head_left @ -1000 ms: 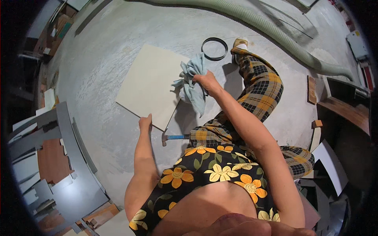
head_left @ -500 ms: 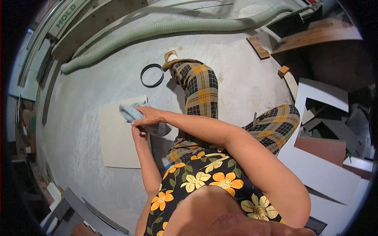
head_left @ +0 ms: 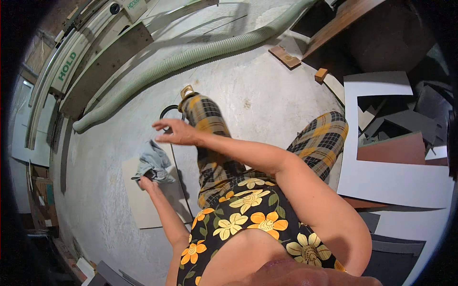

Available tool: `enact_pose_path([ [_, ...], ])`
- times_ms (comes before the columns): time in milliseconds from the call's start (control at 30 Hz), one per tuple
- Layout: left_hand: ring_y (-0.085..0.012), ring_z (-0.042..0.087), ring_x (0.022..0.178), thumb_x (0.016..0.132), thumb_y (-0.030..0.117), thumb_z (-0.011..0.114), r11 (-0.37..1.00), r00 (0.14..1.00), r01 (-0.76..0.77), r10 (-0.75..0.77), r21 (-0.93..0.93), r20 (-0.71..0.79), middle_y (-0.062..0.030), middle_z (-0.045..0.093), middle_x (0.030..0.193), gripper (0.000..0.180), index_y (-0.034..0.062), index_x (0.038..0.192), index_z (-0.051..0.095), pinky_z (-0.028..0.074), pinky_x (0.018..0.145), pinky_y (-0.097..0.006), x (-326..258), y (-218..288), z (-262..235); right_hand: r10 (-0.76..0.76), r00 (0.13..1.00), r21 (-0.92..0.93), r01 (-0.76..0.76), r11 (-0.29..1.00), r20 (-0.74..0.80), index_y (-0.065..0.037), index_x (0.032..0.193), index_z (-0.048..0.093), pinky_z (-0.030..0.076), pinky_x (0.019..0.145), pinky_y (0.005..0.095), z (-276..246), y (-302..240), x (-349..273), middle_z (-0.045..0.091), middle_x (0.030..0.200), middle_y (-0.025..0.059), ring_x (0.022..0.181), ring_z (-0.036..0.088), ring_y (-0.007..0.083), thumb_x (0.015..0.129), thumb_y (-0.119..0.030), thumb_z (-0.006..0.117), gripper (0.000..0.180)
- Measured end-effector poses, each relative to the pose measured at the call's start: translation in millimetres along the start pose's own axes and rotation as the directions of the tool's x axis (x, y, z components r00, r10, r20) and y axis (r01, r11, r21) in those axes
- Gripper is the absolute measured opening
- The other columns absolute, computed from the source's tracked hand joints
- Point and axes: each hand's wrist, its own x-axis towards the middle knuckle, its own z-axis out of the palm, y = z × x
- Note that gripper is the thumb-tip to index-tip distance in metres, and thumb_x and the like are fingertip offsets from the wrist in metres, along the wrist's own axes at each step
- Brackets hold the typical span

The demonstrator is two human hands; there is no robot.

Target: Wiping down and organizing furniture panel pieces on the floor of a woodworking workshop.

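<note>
My left hand grips a crumpled blue-grey cloth over the pale square tile that lies on the concrete floor. My right hand hovers above and to the right of the cloth, fingers spread and holding nothing. I sit on the floor with a leg in yellow plaid trousers stretched along the tile's right side. A black ring lies on the floor just beyond my right hand.
A thick green ribbed hose curves across the floor at the back. White and brown board offcuts are stacked at the right. Small wood blocks lie at the back right. A machine frame runs along the left.
The cloth has passed from my right hand to my left hand. My right hand has lifted off it and opened. The view has swung to the right, shifting the tile leftward.
</note>
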Motion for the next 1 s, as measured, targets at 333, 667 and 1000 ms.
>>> enact_pose_path([
  [333, -0.0335, 0.061, 0.087, 0.079, 0.022, 0.059, 0.764, 0.908, -0.133, 0.349, 0.631, -0.231, -0.021, 0.062, 0.101, 0.04, -0.0102, 0.102, 0.057, 0.046, 0.078, -0.041, 23, 10, -32, 0.017, 0.96, 0.309, 0.073, 0.948, -0.279, -0.001, 0.113, 0.056, 0.052, 0.064, 0.0211, -115, -77, -43, 0.063, 0.097, 0.009, 0.074, 0.065, 0.0119, 0.088, -0.03, 0.057, 0.038],
  [667, -0.0384, 0.056, 0.103, 0.081, 0.017, 0.054, 0.219, 0.961, -0.061, 0.276, 0.974, -0.002, -0.0226, 0.057, 0.116, 0.039, -0.0018, 0.116, 0.055, 0.045, 0.086, -0.044, 46, -6, -62, 0.13, 0.676, 0.101, -0.082, 0.992, -0.725, -0.003, 0.11, 0.057, 0.05, 0.068, 0.0237, -237, -116, -165, 0.064, 0.094, 0.0093, 0.077, 0.064, 0.0133, 0.087, -0.039, 0.053, 0.043],
  [1000, -0.0303, 0.048, 0.116, 0.086, 0.023, 0.051, 0.508, 0.281, -0.441, 0.861, 0.74, -0.424, -0.0135, 0.049, 0.13, 0.044, 0.0068, 0.127, 0.049, 0.035, 0.095, -0.049, 149, -40, -113, 0.066, 0.19, 0.063, -0.019, 0.998, -0.98, -0.004, 0.111, 0.056, 0.047, 0.065, 0.0205, -290, -142, -309, 0.064, 0.093, 0.0067, 0.075, 0.061, 0.0109, 0.089, -0.034, 0.055, 0.038],
])
